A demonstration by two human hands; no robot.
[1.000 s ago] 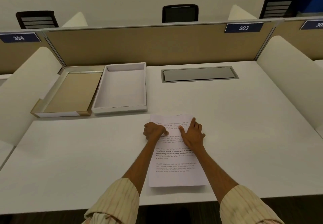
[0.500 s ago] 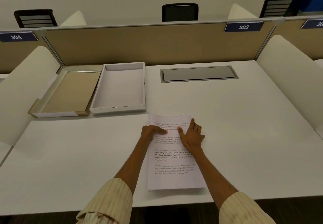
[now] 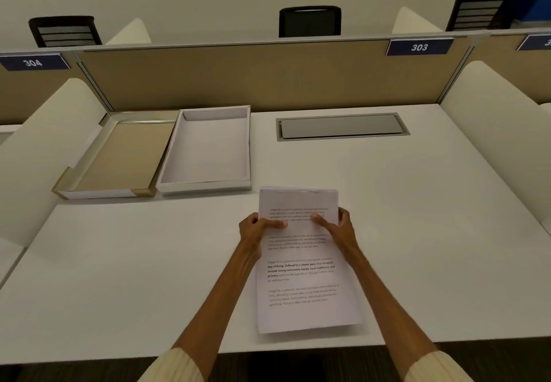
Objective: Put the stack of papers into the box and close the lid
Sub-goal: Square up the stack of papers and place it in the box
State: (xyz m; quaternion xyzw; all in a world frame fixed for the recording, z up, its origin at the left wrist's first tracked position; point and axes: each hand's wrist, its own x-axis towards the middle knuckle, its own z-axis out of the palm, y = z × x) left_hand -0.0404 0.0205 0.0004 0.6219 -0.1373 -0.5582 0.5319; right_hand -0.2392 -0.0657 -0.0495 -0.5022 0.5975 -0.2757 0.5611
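Papers, a white printed stack (image 3: 301, 265) with several paragraphs of black text, lay near the front edge of a wide white desk (image 3: 417, 217), directly in front of the person. Both hands gripped the stack at its far end, one on each long side. The left hand (image 3: 256, 228) closed on the left edge, thumb lying across the top sheet and the other fingers curled out of sight beside or under the pile. The right hand (image 3: 340, 226) mirrored it on the right edge, thumb pressed on the printed page. Whether the far end was lifted off the desk could not be told.

Further back and to the left stood a shallow white rectangular cardboard box (image 3: 208, 150), open and showing a bare pale floor. Touching its left side was the lid (image 3: 116, 158), a shallow tray lying inside-up, with a tan inner face and gold-coloured corners. Box and lid both sat well apart from the papers.

Behind them rose a tan fabric partition (image 3: 238, 74), carrying a blue number plate reading 303 (image 3: 419, 47). A grey metal cable hatch (image 3: 341, 127) was set into the desk to the right of the box. Cream ribbed sleeves (image 3: 176, 366) covered both forearms near the bottom of the view.
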